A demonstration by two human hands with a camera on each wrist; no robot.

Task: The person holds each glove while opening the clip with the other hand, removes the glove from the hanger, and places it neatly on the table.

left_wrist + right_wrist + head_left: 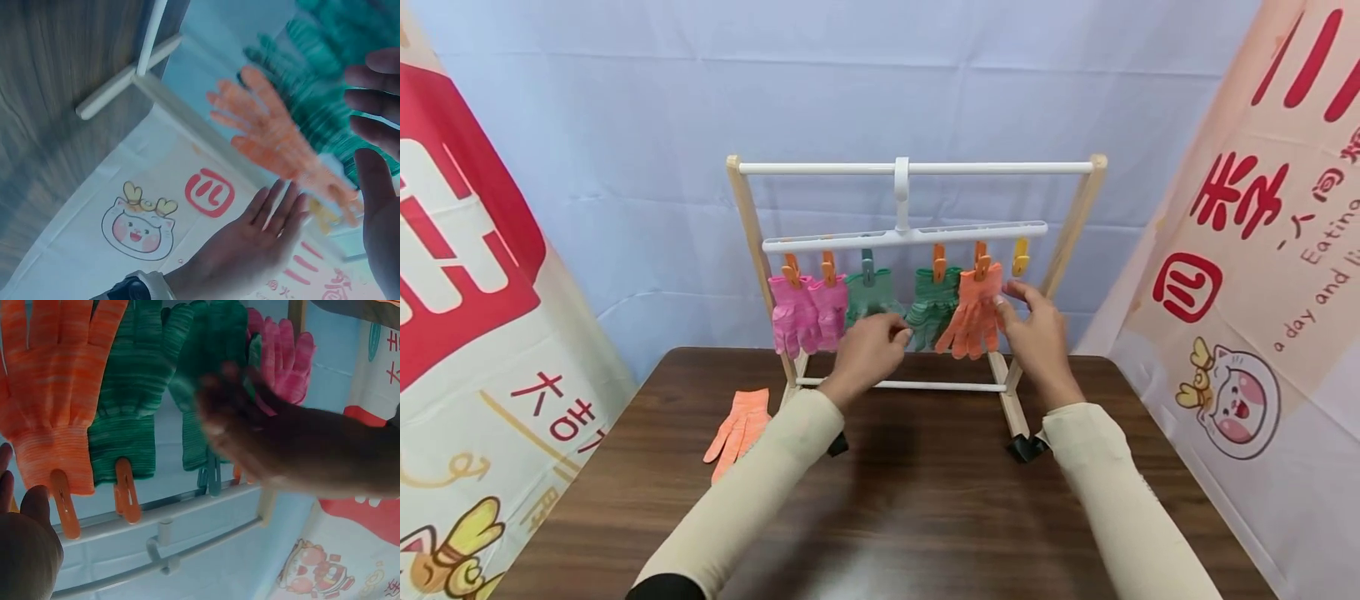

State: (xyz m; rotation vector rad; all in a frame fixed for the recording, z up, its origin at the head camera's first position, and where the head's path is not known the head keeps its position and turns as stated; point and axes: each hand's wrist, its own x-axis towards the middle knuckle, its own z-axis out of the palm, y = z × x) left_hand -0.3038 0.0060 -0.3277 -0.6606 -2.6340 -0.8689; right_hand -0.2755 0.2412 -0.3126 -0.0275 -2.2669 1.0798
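Near the far edge of the table (925, 517) stands a rack (820, 168), and from its top rail hangs a white hanger (842, 242) with a row of clipped gloves. The right hand (1037, 337) is beside the hung orange glove (976, 312), its thumb at the glove's right edge in the head view; it grasps nothing, and the left wrist view shows its fingers outstretched by the cuff. The left hand (868, 350) is in front of the green gloves (871, 290), released, its fingers loose (the right wrist view gives it only as a dark blur). That same view shows closely what the head view keeps small: an orange clip (64, 503) on the orange glove's ribbed cuff. Pink gloves (793, 317) hang at the hanger's left end, a yellow clip (1021, 258) at its right. Only the head view takes in the loose orange glove (743, 425), lying near the table's left edge, toward the far left corner
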